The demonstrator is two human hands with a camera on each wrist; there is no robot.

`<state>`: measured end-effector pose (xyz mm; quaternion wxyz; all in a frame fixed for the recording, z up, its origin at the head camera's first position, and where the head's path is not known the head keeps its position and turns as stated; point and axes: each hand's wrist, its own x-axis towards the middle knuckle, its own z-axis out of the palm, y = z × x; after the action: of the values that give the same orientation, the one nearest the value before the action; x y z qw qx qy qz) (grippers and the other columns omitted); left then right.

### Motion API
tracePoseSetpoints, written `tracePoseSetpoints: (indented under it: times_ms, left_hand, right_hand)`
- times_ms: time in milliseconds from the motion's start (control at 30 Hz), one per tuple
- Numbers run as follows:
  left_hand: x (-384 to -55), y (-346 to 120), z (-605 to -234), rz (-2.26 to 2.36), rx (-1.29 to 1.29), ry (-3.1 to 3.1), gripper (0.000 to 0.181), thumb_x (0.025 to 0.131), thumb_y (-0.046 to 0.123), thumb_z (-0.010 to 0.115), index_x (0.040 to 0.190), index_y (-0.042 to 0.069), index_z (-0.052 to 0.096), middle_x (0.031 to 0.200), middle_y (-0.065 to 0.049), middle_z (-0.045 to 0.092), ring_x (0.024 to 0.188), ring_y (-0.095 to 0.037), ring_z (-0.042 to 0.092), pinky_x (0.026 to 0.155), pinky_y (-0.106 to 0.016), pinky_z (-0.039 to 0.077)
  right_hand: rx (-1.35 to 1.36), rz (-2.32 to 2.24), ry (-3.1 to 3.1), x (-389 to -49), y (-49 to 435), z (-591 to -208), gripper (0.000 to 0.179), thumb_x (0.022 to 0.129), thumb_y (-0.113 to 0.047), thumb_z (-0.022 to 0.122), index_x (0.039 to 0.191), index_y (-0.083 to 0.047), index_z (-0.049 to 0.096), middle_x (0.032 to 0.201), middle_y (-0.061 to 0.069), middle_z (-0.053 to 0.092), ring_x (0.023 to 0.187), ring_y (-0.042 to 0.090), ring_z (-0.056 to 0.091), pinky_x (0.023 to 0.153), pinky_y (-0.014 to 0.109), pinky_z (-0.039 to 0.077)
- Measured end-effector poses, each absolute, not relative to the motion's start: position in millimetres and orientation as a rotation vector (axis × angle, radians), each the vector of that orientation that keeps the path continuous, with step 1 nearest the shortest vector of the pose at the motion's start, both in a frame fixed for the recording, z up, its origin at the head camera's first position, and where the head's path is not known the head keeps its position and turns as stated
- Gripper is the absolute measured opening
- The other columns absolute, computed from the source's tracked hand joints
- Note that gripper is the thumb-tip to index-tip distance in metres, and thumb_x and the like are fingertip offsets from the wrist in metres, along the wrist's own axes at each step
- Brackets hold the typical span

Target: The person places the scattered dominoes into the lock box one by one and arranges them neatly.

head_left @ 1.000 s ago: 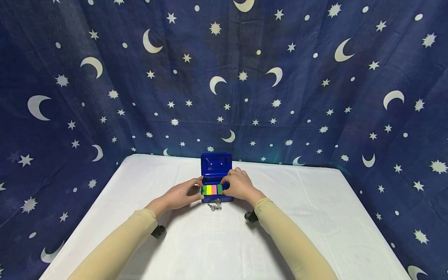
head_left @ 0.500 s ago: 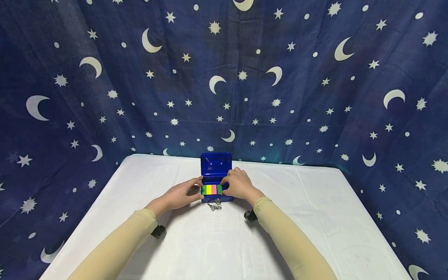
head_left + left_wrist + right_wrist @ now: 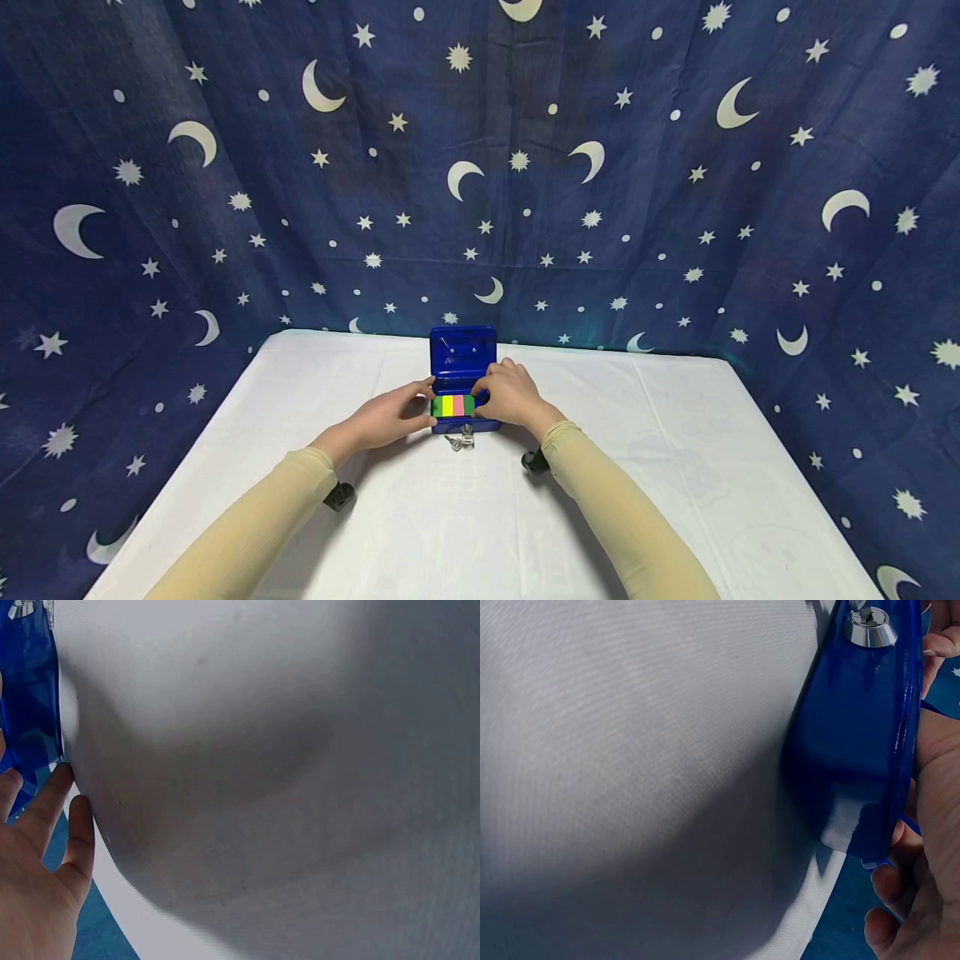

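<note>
A blue cash box [image 3: 462, 350] stands with its lid raised near the back of the table. Inside lie upright-coloured pieces in a row: a green block [image 3: 437, 407], a yellow block [image 3: 447, 406], a pink block [image 3: 458, 406] and, at the right end, another green block [image 3: 469, 405]. My right hand [image 3: 513, 395] reaches over the box's right side and pinches that right-end green block; in the right wrist view the box wall [image 3: 847, 742] hides the block. My left hand [image 3: 384, 417] touches the box's left side with extended fingers, also visible in the left wrist view.
A metal lock [image 3: 467, 433] with keys [image 3: 454, 444] hangs at the box's front. White cloth [image 3: 450, 533] covers the table, and a dark blue curtain [image 3: 420, 192] with moons and stars rises behind it.
The right-end green block has shifted slightly left with my right hand, and the dark gap beside the pink block has closed. My left hand stays in place.
</note>
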<state>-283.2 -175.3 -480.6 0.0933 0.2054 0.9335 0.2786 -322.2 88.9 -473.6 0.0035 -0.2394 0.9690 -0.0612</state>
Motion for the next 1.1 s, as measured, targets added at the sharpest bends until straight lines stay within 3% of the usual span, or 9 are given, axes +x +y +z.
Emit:
tracePoseSetpoints:
  times_ms: [767, 1100]
  left_hand:
    - [-282.4, -174.8, -479.5, 0.842, 0.614, 2.764, 0.051, 0.095, 0.056, 0.066, 0.134, 0.023, 0.059, 0.164, 0.007, 0.034, 0.143, -0.025, 0.044, 0.113, -0.056, 0.037]
    - [-281.9, -175.5, -478.9, 0.839, 0.623, 2.764, 0.050, 0.096, 0.055, 0.066, 0.134, 0.023, 0.058, 0.164, 0.008, 0.034, 0.145, -0.025, 0.042, 0.114, -0.056, 0.036]
  right_hand:
    - [-0.741, -0.247, 3.013, -321.0, 90.2, -471.6, 0.039, 0.079, -0.051, 0.085, 0.111, -0.028, 0.080, 0.094, -0.008, 0.058, 0.092, 0.017, 0.043, 0.083, 0.035, 0.039]
    - [-0.743, -0.324, 2.999, -320.8, 94.1, -467.8, 0.042, 0.080, -0.052, 0.084, 0.114, -0.029, 0.079, 0.087, -0.011, 0.054, 0.089, 0.015, 0.043, 0.079, 0.034, 0.038]
